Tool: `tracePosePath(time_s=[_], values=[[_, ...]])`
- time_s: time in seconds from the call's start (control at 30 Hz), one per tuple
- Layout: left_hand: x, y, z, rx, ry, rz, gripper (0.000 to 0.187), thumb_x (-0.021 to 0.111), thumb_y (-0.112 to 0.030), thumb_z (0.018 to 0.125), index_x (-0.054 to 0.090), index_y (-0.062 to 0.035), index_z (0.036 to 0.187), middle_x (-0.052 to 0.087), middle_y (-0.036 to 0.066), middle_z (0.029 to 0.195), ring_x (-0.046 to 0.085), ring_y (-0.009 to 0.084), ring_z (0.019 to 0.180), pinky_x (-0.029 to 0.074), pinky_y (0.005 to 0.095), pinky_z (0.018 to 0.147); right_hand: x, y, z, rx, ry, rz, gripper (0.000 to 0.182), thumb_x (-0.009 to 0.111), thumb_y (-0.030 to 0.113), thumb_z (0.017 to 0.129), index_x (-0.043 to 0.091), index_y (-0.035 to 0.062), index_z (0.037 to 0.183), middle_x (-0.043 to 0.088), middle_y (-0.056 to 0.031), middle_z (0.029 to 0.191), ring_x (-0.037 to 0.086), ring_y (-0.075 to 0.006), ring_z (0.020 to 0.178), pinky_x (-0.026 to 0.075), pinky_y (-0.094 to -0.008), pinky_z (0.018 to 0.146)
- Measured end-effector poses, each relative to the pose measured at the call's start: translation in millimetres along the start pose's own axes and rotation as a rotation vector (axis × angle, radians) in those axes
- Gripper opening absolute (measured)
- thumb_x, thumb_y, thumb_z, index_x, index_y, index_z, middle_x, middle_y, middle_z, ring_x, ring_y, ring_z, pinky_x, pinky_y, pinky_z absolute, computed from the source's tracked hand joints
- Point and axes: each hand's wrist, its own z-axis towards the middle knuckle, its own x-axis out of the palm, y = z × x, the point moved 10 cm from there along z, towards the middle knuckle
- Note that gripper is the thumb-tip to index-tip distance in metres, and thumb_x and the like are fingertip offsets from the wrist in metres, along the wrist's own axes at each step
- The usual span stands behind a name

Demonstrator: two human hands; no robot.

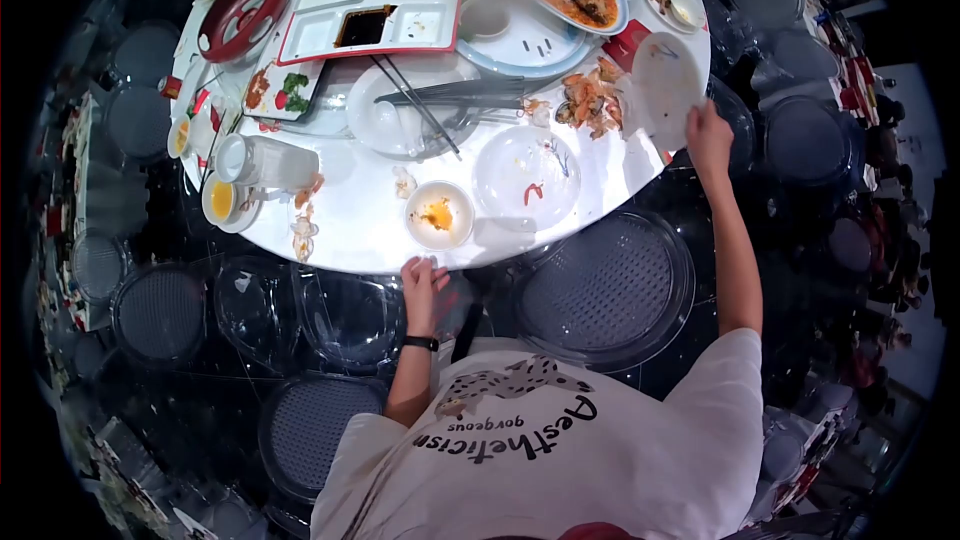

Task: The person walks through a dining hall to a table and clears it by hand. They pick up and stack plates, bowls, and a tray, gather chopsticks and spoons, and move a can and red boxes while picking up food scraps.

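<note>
The hall had a dark, shiny floor, and chairs with round grey textured seats (607, 285) stood about a crowded round white table (370, 235). From where I stood, the person's right hand (708, 135) was closed on the rim of a round, whitish, glossy plate (668, 90). That plate was tilted at the table's right side, just beside a heap of broken orange shells (592, 105), with a few dark specks on its face. It looked light and stiff; I couldn't tell plastic from china, so I'd have treated it as breakable. Any grease would have made it slippery, and the rim, pinched firmly between thumb and fingers, seemed the surest hold. The left hand (424, 290) was at the table's near edge, fingers loosely bent and apart from any dish, near a small round white bowl (420, 230) stained with yellow food.
</note>
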Motion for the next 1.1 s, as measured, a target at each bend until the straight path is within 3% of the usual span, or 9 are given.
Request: tracePosePath(time_s=[0.13, 0.2, 0.33, 0.5, 0.6, 0.67, 0.8, 0.93, 1.1], values=[[2, 4, 33, 0.089, 0.045, -0.079, 0.04, 0.049, -0.016, 0.093, 0.032, -0.0019, 0.125, 0.049, 0.016, 0.115, 0.06, 0.027, 0.095, 0.055, 0.0396, 0.077, 72, -68, -82, 0.686, 0.327, 0.893, 0.016, 0.06, 0.019, 0.086, 0.062, 0.0076, 0.097, 0.061, -0.0009, 0.069, 0.055, -0.0122, 0.05, 0.044, -0.0243, 0.045], [9, -2, 41, 0.137, 0.1, -0.15, 0.04, 0.047, -0.013, 0.093, 0.03, -0.0017, 0.128, 0.047, 0.017, 0.116, 0.06, 0.0278, 0.095, 0.056, 0.0396, 0.077, 124, -53, -132, 0.9, 0.571, 1.017, 0.018, 0.062, 0.019, 0.085, 0.061, 0.0104, 0.1, 0.06, 0.0021, 0.076, 0.054, -0.0086, 0.057, 0.044, -0.021, 0.047], [15, -12, 39, 0.165, 0.112, -0.163, 0.044, 0.047, -0.01, 0.092, 0.028, -0.0024, 0.131, 0.047, 0.016, 0.114, 0.06, 0.0272, 0.095, 0.057, 0.0379, 0.076, 207, -15, -192, 0.994, 0.864, 1.077, 0.022, 0.064, 0.019, 0.084, 0.06, 0.0111, 0.104, 0.059, 0.0016, 0.081, 0.053, -0.0077, 0.063, 0.045, -0.02, 0.048], [12, 4, 66, 0.19, 0.098, -0.136, 0.042, 0.048, -0.007, 0.09, 0.031, -0.0028, 0.128, 0.049, 0.015, 0.109, 0.061, 0.0236, 0.088, 0.058, 0.0376, 0.072, 243, 35, -214, 1.021, 0.96, 1.124, 0.024, 0.065, 0.019, 0.085, 0.059, 0.0054, 0.103, 0.06, -0.0014, 0.08, 0.057, -0.0102, 0.061, 0.048, -0.0205, 0.049], [14, 4, 77, 0.222, 0.072, -0.129, 0.036, 0.046, -0.006, 0.09, 0.035, -0.0025, 0.124, 0.051, 0.014, 0.105, 0.061, 0.0211, 0.081, 0.059, 0.0377, 0.069, 234, 59, -200, 0.802, 0.967, 0.852, 0.031, 0.064, 0.029, 0.085, 0.062, -0.001, 0.093, 0.064, -0.0076, 0.074, 0.062, -0.0154, 0.058, 0.052, -0.0252, 0.054], [11, -2, 76, 0.228, 0.02, -0.111, 0.037, 0.048, -0.009, 0.091, 0.035, -0.0033, 0.125, 0.05, 0.012, 0.103, 0.06, 0.0202, 0.079, 0.059, 0.0362, 0.066, 220, 75, -177, 0.354, 0.959, 0.33, 0.05, 0.059, 0.045, 0.083, 0.064, -0.0048, 0.077, 0.065, -0.0132, 0.062, 0.066, -0.0216, 0.057, 0.054, -0.0336, 0.062], [-28, -25, 52, 0.26, -0.155, -0.092, 0.04, 0.052, -0.017, 0.091, 0.037, -0.0055, 0.126, 0.048, 0.01, 0.102, 0.059, 0.0183, 0.077, 0.057, 0.0329, 0.062, 190, 99, -169, 0.069, 0.875, 0.025, 0.052, 0.056, 0.046, 0.082, 0.065, -0.0037, 0.07, 0.063, -0.0157, 0.059, 0.066, -0.0286, 0.061, 0.053, -0.038, 0.065], [-147, -59, 55, 0.398, -0.433, -0.093, 0.03, 0.052, -0.02, 0.092, 0.045, -0.0068, 0.118, 0.053, 0.007, 0.092, 0.058, 0.0153, 0.075, 0.052, 0.0276, 0.056, 168, 134, -165, -0.195, 0.853, 0.086, 0.044, 0.057, 0.04, 0.084, 0.065, -0.0017, 0.071, 0.061, -0.016, 0.055, 0.063, -0.0307, 0.056, 0.051, -0.0393, 0.061], [-303, -166, 99, 0.558, -0.703, -0.234, 0.034, 0.053, -0.018, 0.091, 0.044, -0.0041, 0.12, 0.055, 0.009, 0.096, 0.059, 0.0166, 0.073, 0.052, 0.0284, 0.057, 131, 199, -163, -0.111, 0.902, 0.374, 0.033, 0.059, 0.028, 0.086, 0.061, -0.0016, 0.073, 0.058, -0.0126, 0.051, 0.058, -0.0212, 0.045, 0.045, -0.0328, 0.049]])
